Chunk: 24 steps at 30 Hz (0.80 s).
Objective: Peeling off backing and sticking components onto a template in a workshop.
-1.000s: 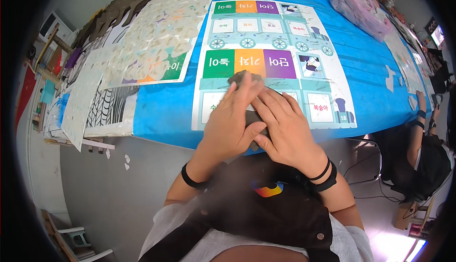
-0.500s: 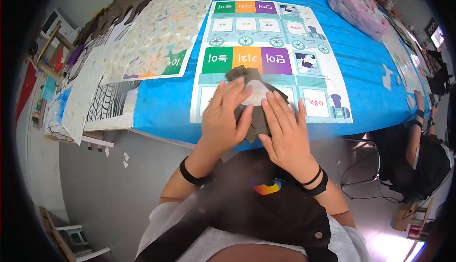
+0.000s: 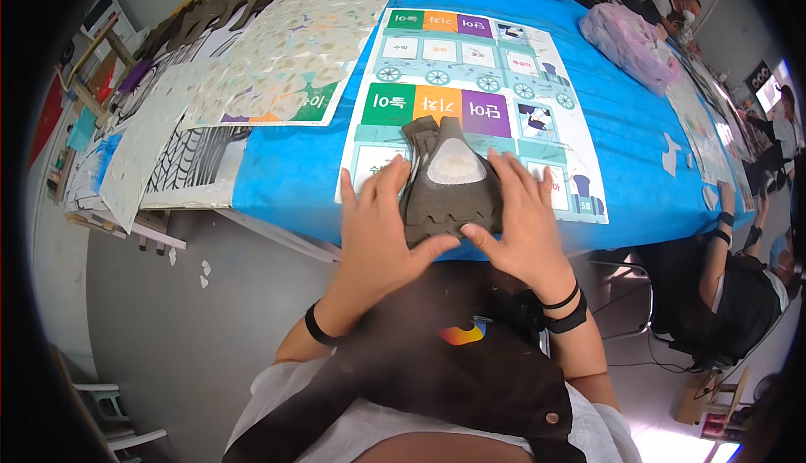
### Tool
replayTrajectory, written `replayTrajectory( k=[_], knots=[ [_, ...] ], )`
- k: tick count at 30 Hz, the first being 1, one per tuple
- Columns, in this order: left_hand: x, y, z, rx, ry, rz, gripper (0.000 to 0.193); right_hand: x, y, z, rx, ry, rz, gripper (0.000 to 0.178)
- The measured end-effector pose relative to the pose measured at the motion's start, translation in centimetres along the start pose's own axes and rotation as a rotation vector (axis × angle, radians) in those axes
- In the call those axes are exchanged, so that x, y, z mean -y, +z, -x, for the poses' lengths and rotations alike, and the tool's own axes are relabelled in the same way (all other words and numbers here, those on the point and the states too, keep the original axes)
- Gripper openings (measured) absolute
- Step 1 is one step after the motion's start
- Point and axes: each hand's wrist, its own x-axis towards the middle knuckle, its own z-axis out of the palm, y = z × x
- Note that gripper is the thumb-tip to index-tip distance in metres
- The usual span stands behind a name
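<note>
A dark grey-brown piece (image 3: 449, 201) with a notched near edge lies at the table's front edge, narrowing toward the far side. A pale rounded patch (image 3: 456, 163) shows on its upper face. More dark pieces (image 3: 421, 134) of the same colour stick out beneath it at the far left; their material is hard to tell. My left hand (image 3: 378, 226) rests along its left side with fingers spread. On the right side my right hand (image 3: 525, 221) is spread too, its thumb at the notched near edge. Both hands frame the piece without closing round it.
Under the piece lies a printed sheet (image 3: 558, 140) on a blue table cover (image 3: 634, 161). To the left are a sheet covered with pale patches (image 3: 290, 43) and rows of dark pieces (image 3: 197, 31). A pink plastic bag (image 3: 625, 47) and co-workers (image 3: 726, 295) are at the right.
Both hands have moved apart from the top of the dark piece to its sides. Its pale patch and notched near edge are now uncovered.
</note>
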Motion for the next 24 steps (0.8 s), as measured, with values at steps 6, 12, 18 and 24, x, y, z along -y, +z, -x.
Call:
replayTrajectory(
  k=[6, 12, 18, 24],
  knots=[
    [-0.6, 1.5, 0.4, -0.055, -0.032, -0.008, 0.103, 0.5, -0.1, -1.0, -0.011, -0.088, -0.175, 0.078],
    [-0.1, 3.4, 1.7, -0.151, 0.006, -0.071, 0.095, 1.5, 1.8, 0.1, -0.104, -0.053, -0.104, 0.06],
    [-1.4, 3.4, 0.2, -0.071, 0.107, -0.143, 0.089, -0.1, 1.1, 0.2, -0.132, -0.029, -0.007, 0.056],
    [-1.1, 3.3, -0.3, -0.026, 0.096, -0.027, 0.083, -1.0, 0.9, 0.7, -0.128, -0.055, 0.043, 0.06]
  ],
)
